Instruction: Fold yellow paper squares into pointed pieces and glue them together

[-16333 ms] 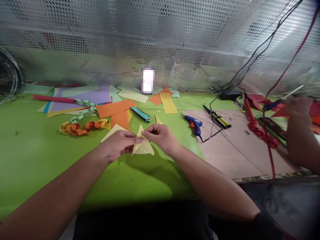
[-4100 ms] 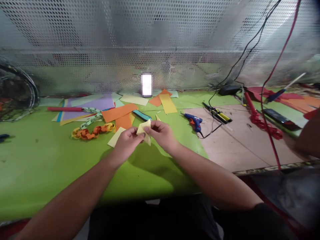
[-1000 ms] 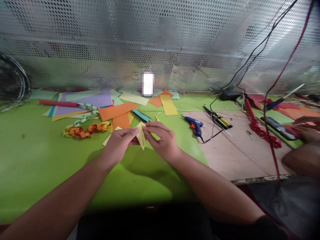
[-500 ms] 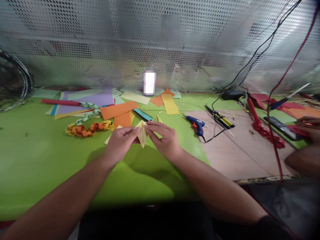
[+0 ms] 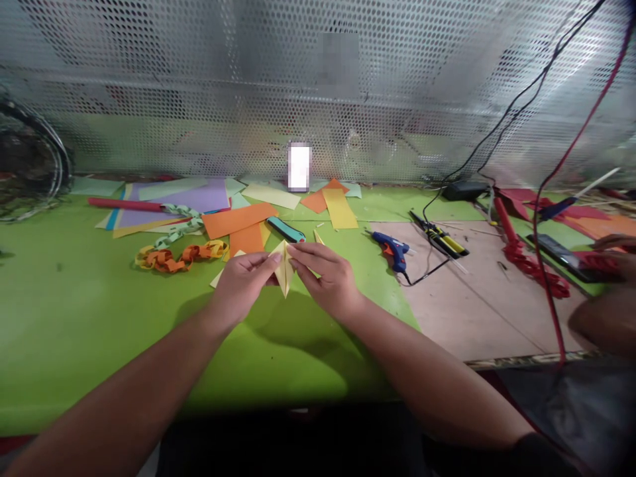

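Head view: left hand (image 5: 242, 281) and right hand (image 5: 325, 278) pinch seemingly creased yellow paper (image 5: 283, 268).

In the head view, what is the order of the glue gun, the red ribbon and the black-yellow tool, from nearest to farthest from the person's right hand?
From the right hand:
1. Glue gun, right of the hand.
2. Black-yellow tool, farther right, on the pink board.
3. Red ribbon, far right, past the board's middle.

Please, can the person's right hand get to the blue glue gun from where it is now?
Probably yes. The right hand is near the blue glue gun, and only green surface seems to lie between them. But it is pinching the folded yellow paper with the left hand, so it would likely have to release first.
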Demonstrator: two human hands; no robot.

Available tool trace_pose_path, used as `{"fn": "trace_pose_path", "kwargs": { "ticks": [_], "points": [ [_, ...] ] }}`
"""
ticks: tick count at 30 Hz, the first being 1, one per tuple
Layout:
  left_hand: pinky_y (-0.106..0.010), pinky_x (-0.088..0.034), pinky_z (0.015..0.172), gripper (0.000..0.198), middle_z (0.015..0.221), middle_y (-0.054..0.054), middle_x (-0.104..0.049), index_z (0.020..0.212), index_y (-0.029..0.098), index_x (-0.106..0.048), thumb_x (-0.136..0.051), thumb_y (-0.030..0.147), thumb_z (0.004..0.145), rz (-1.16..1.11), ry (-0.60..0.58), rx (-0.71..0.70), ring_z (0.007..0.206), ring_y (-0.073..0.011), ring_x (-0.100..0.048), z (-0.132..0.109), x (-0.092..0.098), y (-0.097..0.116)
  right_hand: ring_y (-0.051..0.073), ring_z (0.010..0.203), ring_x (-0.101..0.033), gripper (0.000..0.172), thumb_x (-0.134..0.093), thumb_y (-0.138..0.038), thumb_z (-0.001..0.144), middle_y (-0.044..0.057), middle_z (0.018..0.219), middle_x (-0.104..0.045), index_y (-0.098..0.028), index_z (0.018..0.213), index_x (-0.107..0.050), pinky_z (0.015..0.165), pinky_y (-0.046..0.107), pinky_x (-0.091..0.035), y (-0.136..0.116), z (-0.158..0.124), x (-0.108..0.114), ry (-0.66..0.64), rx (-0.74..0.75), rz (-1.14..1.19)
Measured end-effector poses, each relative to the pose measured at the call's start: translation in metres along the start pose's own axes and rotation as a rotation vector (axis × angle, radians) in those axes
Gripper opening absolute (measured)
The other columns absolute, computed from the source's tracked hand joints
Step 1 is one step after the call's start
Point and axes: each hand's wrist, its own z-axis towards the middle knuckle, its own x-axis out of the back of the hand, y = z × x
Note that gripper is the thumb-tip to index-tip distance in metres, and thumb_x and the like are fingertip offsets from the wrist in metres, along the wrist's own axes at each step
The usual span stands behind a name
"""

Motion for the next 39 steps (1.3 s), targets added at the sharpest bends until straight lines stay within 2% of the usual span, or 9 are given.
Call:
{"fn": "trace_pose_path", "kwargs": {
  "ticks": [5, 9, 19, 22, 29, 31, 34, 36, 39],
  "points": [
    [-0.036, -0.065, 0.084, 0.035, 0.096, -0.009, -0.083, 0.103, 0.020, -0.086, -0.087, 0.049, 0.083, -0.119, -0.048, 0.030, 0.084, -0.0222, -0.077, 0.001, 0.002, -0.001, 0.023, 0.115, -0.076, 0.042, -0.064, -0.012, 0.102, 0.014, 0.128, -0.077, -0.022, 0.142, -0.071, 0.100, 0.038, -0.066, -0.001, 0.000, 0.004, -0.034, 0.062, -0.028],
    [-0.033, -0.064, 0.080, 0.033, 0.093, -0.008, -0.082, 0.100, 0.019, -0.086, -0.088, 0.047, 0.083, -0.155, -0.080, 0.038, 0.081, -0.0206, -0.076, 0.001, 0.001, 0.001, 0.023, 0.112, -0.077, 0.040, -0.064, -0.014, 0.103, 0.013, 0.125, -0.078, -0.022, 0.141, -0.071, 0.097, 0.038, -0.067, 0.001, 0.000, 0.007, -0.074, 0.069, -0.074],
    [-0.032, -0.064, 0.072, 0.032, 0.086, -0.007, -0.080, 0.098, 0.019, -0.086, -0.087, 0.048, 0.084, -0.045, -0.045, 0.012, 0.073, -0.0185, -0.072, 0.001, 0.003, 0.004, 0.022, 0.113, -0.078, 0.034, -0.062, -0.016, 0.105, 0.011, 0.128, -0.079, -0.018, 0.138, -0.072, 0.097, 0.037, -0.067, 0.003, 0.006, 0.022, -0.217, 0.205, -0.208],
    [-0.030, -0.063, 0.069, 0.031, 0.083, -0.006, -0.079, 0.096, 0.019, -0.086, -0.089, 0.046, 0.081, -0.068, -0.062, 0.033, 0.071, -0.0176, -0.071, 0.001, 0.004, 0.006, 0.022, 0.113, -0.078, 0.034, -0.061, -0.018, 0.105, 0.009, 0.129, -0.079, -0.021, 0.136, -0.073, 0.097, 0.037, -0.067, 0.004, 0.006, 0.024, -0.252, 0.192, -0.224],
    [-0.028, -0.062, 0.066, 0.029, 0.086, -0.006, -0.080, 0.092, 0.019, -0.086, -0.095, 0.039, 0.073, -0.095, -0.102, 0.070, 0.068, -0.0156, -0.069, 0.003, 0.006, 0.009, 0.021, 0.106, -0.079, 0.027, -0.064, -0.024, 0.104, 0.008, 0.118, -0.081, -0.027, 0.124, -0.081, 0.096, 0.037, -0.068, 0.001, 0.008, 0.014, -0.167, -0.043, 0.088],
    [-0.029, -0.061, 0.066, 0.030, 0.082, -0.006, -0.079, 0.090, 0.018, -0.085, -0.095, 0.041, 0.073, -0.036, -0.079, 0.056, 0.066, -0.0154, -0.069, 0.003, 0.007, 0.008, 0.020, 0.099, -0.080, 0.025, -0.069, -0.028, 0.101, 0.009, 0.113, -0.082, -0.025, 0.123, -0.081, 0.090, 0.036, -0.068, 0.000, 0.007, 0.011, -0.135, -0.188, 0.213],
    [-0.027, -0.059, 0.064, 0.032, 0.079, -0.005, -0.078, 0.090, 0.018, -0.085, -0.094, 0.044, 0.073, 0.051, -0.041, 0.028, 0.065, -0.0156, -0.069, 0.004, 0.010, 0.006, 0.019, 0.084, -0.078, 0.037, -0.078, -0.041, 0.093, 0.010, 0.104, -0.083, -0.019, 0.124, -0.079, 0.074, 0.033, -0.067, 0.000, 0.007, 0.011, -0.136, -0.494, 0.425],
    [-0.026, -0.057, 0.062, 0.035, 0.082, -0.006, -0.079, 0.095, 0.018, -0.086, -0.093, 0.045, 0.074, 0.090, -0.037, 0.017, 0.066, -0.0160, -0.070, 0.004, 0.011, 0.004, 0.017, 0.072, -0.074, 0.039, -0.082, -0.049, 0.089, 0.009, 0.091, -0.082, -0.017, 0.111, -0.082, 0.064, 0.030, -0.062, 0.000, 0.009, 0.013, -0.185, -0.664, 0.487],
    [-0.026, -0.055, 0.061, 0.037, 0.084, -0.007, -0.081, 0.100, 0.018, -0.086, -0.091, 0.047, 0.076, 0.142, -0.035, -0.002, 0.067, -0.0165, -0.070, 0.004, 0.012, 0.002, 0.014, 0.064, -0.067, 0.039, -0.084, -0.054, 0.085, 0.005, 0.075, -0.076, -0.017, 0.093, -0.083, 0.058, 0.027, -0.055, 0.001, 0.012, 0.016, -0.243, -0.782, 0.475]
  ]
}}
